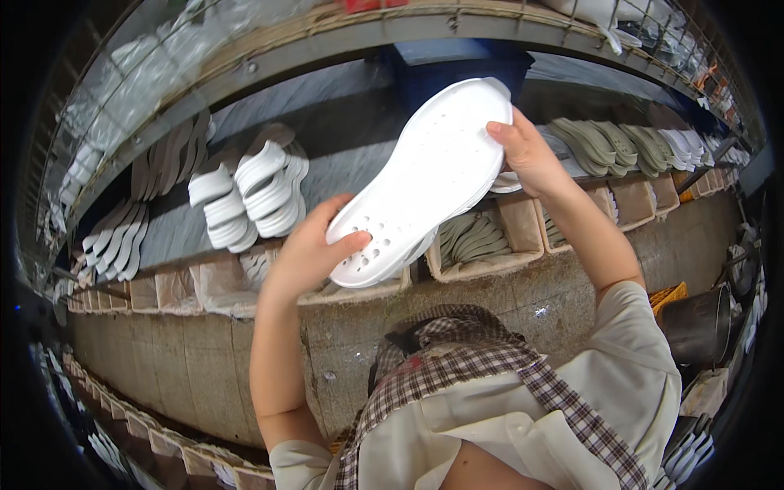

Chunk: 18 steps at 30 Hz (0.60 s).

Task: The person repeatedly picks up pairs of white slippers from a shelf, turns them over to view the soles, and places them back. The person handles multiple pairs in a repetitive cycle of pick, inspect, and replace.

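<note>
A large white shoe sole (420, 163) is held up at a slant in front of me, above the edge of the shelf. Round holes cluster at its lower left end, and smaller ones dot the upper right. A second white layer shows along its lower right edge; I cannot tell whether it is a separate piece. My left hand (314, 249) grips the lower left end, thumb on top by the holes. My right hand (527, 155) holds the upper right end, thumb on the face and fingers hidden beneath.
Stacked white clogs (261, 192) stand on the grey shelf (343, 175) at left. Olive-green clogs (600, 145) line its right side. Lined bins (523, 233) run below, one with green pieces. A blue crate (457, 65) sits behind, under a wire-mesh rack (302, 28). A dark bucket (694, 322) stands at right.
</note>
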Tool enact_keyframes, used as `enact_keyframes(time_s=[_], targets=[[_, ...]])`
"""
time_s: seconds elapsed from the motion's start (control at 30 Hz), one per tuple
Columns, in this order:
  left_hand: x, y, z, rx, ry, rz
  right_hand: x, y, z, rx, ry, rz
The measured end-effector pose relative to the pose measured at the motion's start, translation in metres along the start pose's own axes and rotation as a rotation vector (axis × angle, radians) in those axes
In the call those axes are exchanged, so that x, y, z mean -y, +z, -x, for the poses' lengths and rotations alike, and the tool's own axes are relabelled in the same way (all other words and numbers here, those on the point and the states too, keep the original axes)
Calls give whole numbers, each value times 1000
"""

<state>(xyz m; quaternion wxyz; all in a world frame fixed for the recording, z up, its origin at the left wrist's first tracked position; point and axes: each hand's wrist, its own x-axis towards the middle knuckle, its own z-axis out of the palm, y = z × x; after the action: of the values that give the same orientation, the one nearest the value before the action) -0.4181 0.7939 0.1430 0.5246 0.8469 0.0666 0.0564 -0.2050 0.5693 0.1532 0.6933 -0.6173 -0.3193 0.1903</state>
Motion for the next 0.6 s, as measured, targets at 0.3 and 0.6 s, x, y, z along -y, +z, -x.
enact_keyframes(time_s=[0.3,0.6], targets=[[88,46,57,-155,-284,908,-55,40,12,174,5,44],[62,34,85,-716,69,873,-62,26,60,-395,54,-219]])
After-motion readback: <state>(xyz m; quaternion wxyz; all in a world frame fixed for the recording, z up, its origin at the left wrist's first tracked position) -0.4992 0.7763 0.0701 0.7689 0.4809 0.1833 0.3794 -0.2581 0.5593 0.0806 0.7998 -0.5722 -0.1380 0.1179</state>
